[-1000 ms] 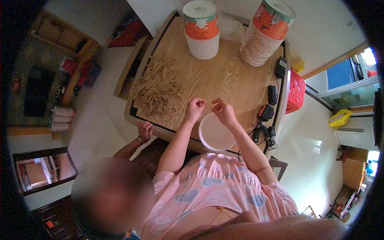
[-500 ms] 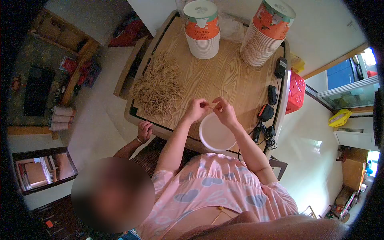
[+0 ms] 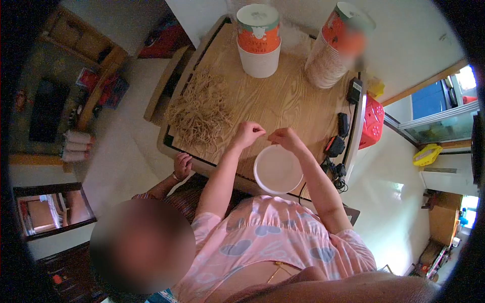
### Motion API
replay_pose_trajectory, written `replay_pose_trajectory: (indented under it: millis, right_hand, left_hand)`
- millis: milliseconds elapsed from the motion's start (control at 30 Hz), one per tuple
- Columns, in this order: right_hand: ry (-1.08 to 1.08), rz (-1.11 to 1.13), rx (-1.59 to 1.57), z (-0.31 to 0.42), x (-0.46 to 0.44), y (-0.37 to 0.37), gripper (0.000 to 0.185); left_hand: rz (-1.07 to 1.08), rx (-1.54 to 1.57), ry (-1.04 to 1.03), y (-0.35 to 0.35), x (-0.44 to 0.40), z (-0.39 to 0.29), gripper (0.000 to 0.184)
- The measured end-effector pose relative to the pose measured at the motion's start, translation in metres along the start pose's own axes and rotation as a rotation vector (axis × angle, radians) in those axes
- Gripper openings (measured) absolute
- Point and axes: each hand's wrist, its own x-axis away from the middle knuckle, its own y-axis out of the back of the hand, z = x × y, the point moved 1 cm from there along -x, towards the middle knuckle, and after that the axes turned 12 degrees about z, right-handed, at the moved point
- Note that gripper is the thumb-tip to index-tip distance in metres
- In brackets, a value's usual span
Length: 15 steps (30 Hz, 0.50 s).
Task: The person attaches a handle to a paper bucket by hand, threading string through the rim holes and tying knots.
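My left hand [image 3: 249,134] is closed in a pinch above the wooden table [image 3: 283,101]; what it holds is too small to make out. Close beside it on the right, my right hand [image 3: 285,138] also has its fingers pressed together, just above the rim of a round white tub [image 3: 278,169]. Anything between those fingers is hidden. To the left of my hands lies a tangled heap of thin tan strands [image 3: 199,111]. Two tall stacks of paper cups stand at the back, a straight one [image 3: 259,43] and a leaning one [image 3: 331,48].
Black adapters [image 3: 334,145] and cables line the table's right edge, beside a red plastic stool [image 3: 371,121]. Another person's hand [image 3: 183,165] rests at the table's left front edge. A clear plastic bag [image 3: 295,40] lies between the cup stacks.
My hands have drawn slightly apart, and my right hand has turned more palm-down over the tub. The whole view has shifted a little, with the table appearing slightly lower.
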Motion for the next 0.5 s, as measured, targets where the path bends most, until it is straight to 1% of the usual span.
replay_pose_trajectory:
  millis: [67, 133, 200, 233, 300, 333, 400, 433, 500]
  right_hand:
    - [0.027, 0.038, -0.006, -0.029, -0.017, -0.002, 0.022]
    - [0.026, 0.051, -0.041, -0.024, -0.018, 0.002, 0.023]
    - [-0.011, 0.042, -0.112, -0.013, -0.010, 0.003, 0.024]
    - [-0.055, 0.068, -0.096, -0.007, -0.008, 0.005, 0.023]
    - [-0.148, 0.120, -0.071, 0.000, -0.006, 0.006, 0.021]
    - [-0.114, 0.152, -0.002, 0.003, -0.007, 0.007, 0.022]
    - [-0.040, 0.213, 0.137, 0.012, -0.010, 0.008, 0.023]
    - [-0.066, 0.202, 0.097, 0.016, -0.009, 0.008, 0.023]
    - [-0.114, 0.183, 0.020, 0.023, -0.007, 0.007, 0.023]
  left_hand:
    - [-0.033, 0.027, -0.043, -0.002, -0.005, -0.001, 0.012]
    - [-0.086, 0.039, -0.096, 0.001, -0.005, -0.011, 0.011]
    - [0.034, -0.003, -0.120, 0.004, -0.005, -0.007, 0.010]
    - [0.094, -0.024, -0.131, 0.006, -0.005, -0.002, 0.010]
    - [0.088, -0.073, -0.197, 0.008, -0.002, 0.008, 0.008]
    - [0.087, -0.097, -0.229, 0.007, -0.001, 0.013, 0.007]
    - [0.104, -0.114, -0.159, 0.012, -0.005, 0.020, 0.006]
    - [0.111, -0.124, -0.125, 0.014, -0.007, 0.022, 0.006]
    - [0.106, -0.154, -0.127, 0.020, -0.009, 0.016, 0.007]
